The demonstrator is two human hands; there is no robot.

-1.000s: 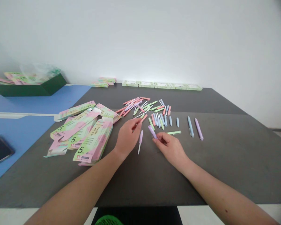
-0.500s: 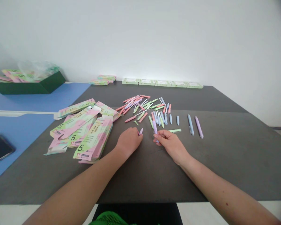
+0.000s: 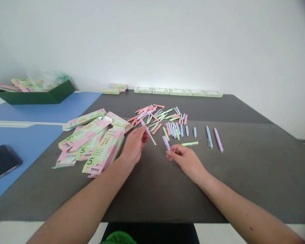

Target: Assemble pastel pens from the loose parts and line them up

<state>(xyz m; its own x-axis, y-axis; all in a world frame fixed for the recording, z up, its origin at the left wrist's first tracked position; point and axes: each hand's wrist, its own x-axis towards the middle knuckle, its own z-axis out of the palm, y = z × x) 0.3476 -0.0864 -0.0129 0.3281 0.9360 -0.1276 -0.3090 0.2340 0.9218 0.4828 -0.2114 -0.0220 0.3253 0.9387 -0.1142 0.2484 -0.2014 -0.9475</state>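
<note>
Pinched in my left hand [image 3: 135, 144] is a purple pen front barrel [image 3: 143, 123], and a white refill [image 3: 153, 140] sticks out of it toward the lower right. My right hand [image 3: 186, 159] grips a purple pen rear barrel [image 3: 166, 143] near its lower end; the other end points up and left, apart from the refill. Just beyond both hands lies a heap of pen parts [image 3: 152, 113] in pink, green, blue and purple. A green pen barrel [image 3: 189, 143] rests beside my right hand. Further right are a blue pen [image 3: 209, 137] and a purple pen [image 3: 218, 139].
Flattened and open pen cartons [image 3: 101, 150] pile up left of my left hand. Closed pen boxes [image 3: 161, 91] line the far edge, with a small stack [image 3: 114, 88] beside them. On the blue surface at left are a green bin [image 3: 40, 97] and a phone [image 3: 3, 162].
My left hand has risen away from me and turned, bringing the front barrel and its white refill into view. The right hand has lowered the rear barrel slightly, tilting it left.
</note>
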